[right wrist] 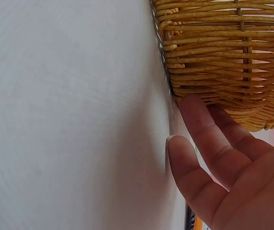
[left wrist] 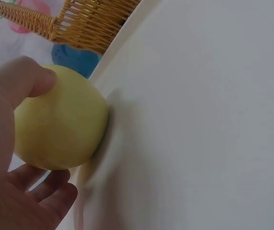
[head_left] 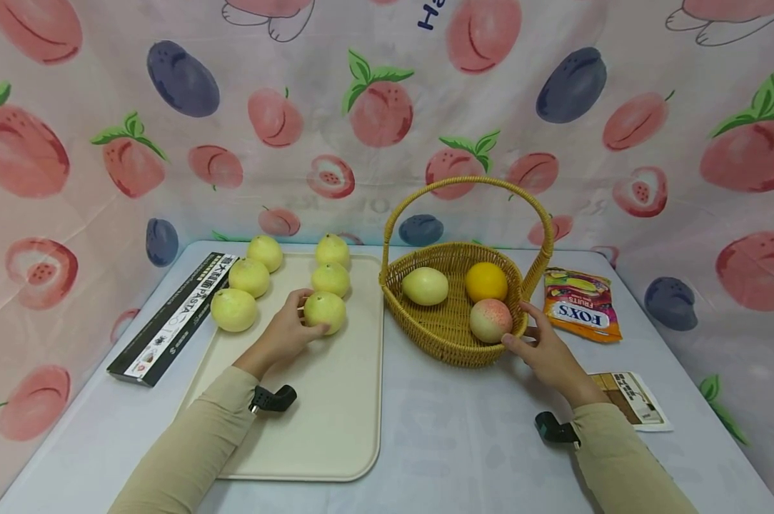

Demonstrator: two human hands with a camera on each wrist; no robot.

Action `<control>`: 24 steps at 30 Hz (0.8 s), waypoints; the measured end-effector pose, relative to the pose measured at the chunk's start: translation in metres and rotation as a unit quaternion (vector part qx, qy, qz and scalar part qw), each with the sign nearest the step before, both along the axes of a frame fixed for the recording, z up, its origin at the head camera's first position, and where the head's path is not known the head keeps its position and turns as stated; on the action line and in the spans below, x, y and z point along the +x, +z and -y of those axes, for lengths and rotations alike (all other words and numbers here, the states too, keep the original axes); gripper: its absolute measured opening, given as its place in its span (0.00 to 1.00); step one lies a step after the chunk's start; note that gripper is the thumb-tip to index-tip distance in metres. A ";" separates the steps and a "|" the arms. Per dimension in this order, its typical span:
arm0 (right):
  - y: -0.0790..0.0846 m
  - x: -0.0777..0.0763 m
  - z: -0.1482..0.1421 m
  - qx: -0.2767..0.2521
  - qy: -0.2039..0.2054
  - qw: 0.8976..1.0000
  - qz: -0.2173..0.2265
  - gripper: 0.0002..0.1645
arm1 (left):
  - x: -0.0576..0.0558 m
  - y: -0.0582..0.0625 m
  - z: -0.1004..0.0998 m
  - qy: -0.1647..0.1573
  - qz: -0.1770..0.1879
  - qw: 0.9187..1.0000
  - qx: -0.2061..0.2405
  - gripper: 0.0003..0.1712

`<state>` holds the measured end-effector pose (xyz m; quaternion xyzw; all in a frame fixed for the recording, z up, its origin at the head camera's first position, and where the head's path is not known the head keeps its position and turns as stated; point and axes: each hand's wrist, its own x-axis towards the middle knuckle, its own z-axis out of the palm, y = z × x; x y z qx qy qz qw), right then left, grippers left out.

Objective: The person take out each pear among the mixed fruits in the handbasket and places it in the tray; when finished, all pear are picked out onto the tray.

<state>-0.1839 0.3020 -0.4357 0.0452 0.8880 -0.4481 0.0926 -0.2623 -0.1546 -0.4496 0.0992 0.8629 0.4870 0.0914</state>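
My left hand [head_left: 289, 325] holds a round, pale yellow-green fruit [head_left: 325, 313] between thumb and fingers, low over the beige tray [head_left: 310, 428]. In the left wrist view the thumb lies on top of this smooth fruit [left wrist: 62, 120], fingers underneath. Behind it, two similar fruits [head_left: 331, 280] line up on the tray. At the right, my right hand [head_left: 548, 353] touches the wicker basket [head_left: 448, 332] by its rim, thumb at the front. Its other fingers [right wrist: 206, 134] extend loosely beside the basket's lower wall. Inside sit an orange [head_left: 486, 283], a peach [head_left: 490, 321] and a pale oval fruit [head_left: 425, 286].
Three more yellow-green fruits [head_left: 234, 310] form a row along the tray's left side. Beside them lies a long black pasta box [head_left: 175, 318]. Right of the basket are a Fox's candy bag [head_left: 582, 305] and a brown-and-white packet [head_left: 631, 401]. The basket's tall handle [head_left: 467, 180] arches upward.
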 end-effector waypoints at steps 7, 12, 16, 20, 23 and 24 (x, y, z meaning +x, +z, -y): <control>-0.001 -0.001 0.000 0.002 0.001 1.000 -0.005 0.58 | -0.001 0.000 0.001 -0.001 -0.003 1.000 0.001 0.43; 0.000 0.000 0.000 0.004 0.001 1.000 -0.006 0.58 | -0.002 0.001 0.000 0.000 0.000 1.000 -0.001 0.44; 0.000 0.000 0.000 0.004 0.002 1.000 -0.006 0.58 | -0.001 0.001 -0.001 0.000 0.000 1.000 0.001 0.45; 0.000 0.000 0.000 0.002 0.004 1.000 -0.009 0.58 | -0.001 0.000 -0.001 0.003 -0.001 1.000 0.008 0.44; 0.000 0.000 0.000 0.000 0.006 1.000 -0.011 0.58 | 0.001 0.001 -0.001 0.006 -0.001 1.000 0.009 0.45; 0.000 0.000 0.000 0.000 0.006 1.000 -0.010 0.58 | 0.002 0.002 -0.001 0.006 -0.002 1.000 0.008 0.46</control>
